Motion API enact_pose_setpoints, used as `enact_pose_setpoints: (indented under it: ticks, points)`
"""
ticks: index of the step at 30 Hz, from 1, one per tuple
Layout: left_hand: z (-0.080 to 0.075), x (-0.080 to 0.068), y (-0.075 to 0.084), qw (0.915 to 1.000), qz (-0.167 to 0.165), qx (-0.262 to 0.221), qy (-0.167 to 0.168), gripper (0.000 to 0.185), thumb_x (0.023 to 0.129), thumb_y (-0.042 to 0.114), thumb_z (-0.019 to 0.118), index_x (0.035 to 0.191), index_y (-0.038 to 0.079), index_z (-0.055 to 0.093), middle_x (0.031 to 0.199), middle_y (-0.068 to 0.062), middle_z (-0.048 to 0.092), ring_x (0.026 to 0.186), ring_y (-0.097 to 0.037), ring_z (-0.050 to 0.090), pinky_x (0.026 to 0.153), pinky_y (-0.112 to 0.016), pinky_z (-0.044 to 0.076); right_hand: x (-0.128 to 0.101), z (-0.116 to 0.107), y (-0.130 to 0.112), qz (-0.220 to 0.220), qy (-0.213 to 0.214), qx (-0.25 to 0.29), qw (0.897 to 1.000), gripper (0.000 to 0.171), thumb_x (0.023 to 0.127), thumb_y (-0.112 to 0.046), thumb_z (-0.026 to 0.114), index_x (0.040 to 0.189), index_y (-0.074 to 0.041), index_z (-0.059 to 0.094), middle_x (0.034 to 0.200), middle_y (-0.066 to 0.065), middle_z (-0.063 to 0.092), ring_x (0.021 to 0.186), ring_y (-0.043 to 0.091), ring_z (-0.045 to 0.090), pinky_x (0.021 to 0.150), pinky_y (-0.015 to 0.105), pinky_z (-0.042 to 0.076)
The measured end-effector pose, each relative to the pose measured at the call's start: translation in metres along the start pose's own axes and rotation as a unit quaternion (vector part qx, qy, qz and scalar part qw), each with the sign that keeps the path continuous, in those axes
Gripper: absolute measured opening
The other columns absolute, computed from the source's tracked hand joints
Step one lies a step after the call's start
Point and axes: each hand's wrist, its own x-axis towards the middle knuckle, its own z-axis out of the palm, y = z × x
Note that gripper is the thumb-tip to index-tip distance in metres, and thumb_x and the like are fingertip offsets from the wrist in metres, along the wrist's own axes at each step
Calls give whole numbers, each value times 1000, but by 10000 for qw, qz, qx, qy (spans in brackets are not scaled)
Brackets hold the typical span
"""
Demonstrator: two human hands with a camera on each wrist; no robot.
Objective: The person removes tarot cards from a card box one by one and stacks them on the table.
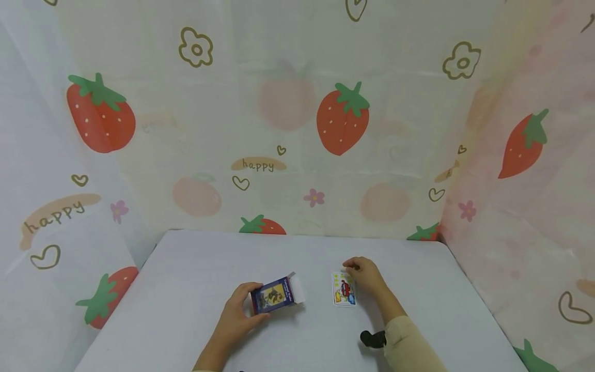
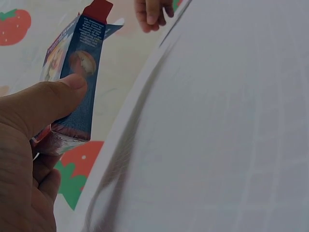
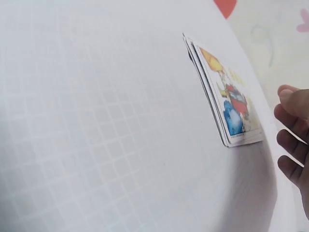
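My left hand (image 1: 236,319) grips a dark blue card box (image 1: 273,295) between thumb and fingers, tilted above the white table. White flaps stand out from the box's far end, and in the left wrist view the thumb presses its blue printed side (image 2: 83,96). Just beside a small stack of picture cards (image 1: 344,289) hovers my right hand (image 1: 367,276), fingers loosely curled with nothing between them. The stack lies face up, a little uneven at its edges, showing a colourful drawing. In the right wrist view the fingertips (image 3: 287,111) are apart from the cards.
The white table (image 1: 204,263) reaches back to a curtain (image 1: 288,62) printed with strawberries, which also closes in both sides. A black rounded object (image 1: 373,339) shows by the right sleeve (image 1: 411,343).
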Motion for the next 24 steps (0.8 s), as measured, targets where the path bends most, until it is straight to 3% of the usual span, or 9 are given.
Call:
enact_pose_setpoints:
  ticks: [11,24]
  points:
    - [1,0,-1,9999,97,47,82,76,68,16,96,134,20,60,137,5,60,136,-23,54,120,-48,41,-13,3,-12,-392,457,-8,9982,15,97,-10,68,110,-9,75,106,7,71,106,26,61,95,49,51]
    - [1,0,0,9999,12,142,67,76,68,17,96,134,23,59,138,4,60,137,-24,54,119,-49,41,-31,11,-24,-481,726,313,9957,14,97,-11,69,110,-11,75,106,3,71,105,22,61,100,54,54]
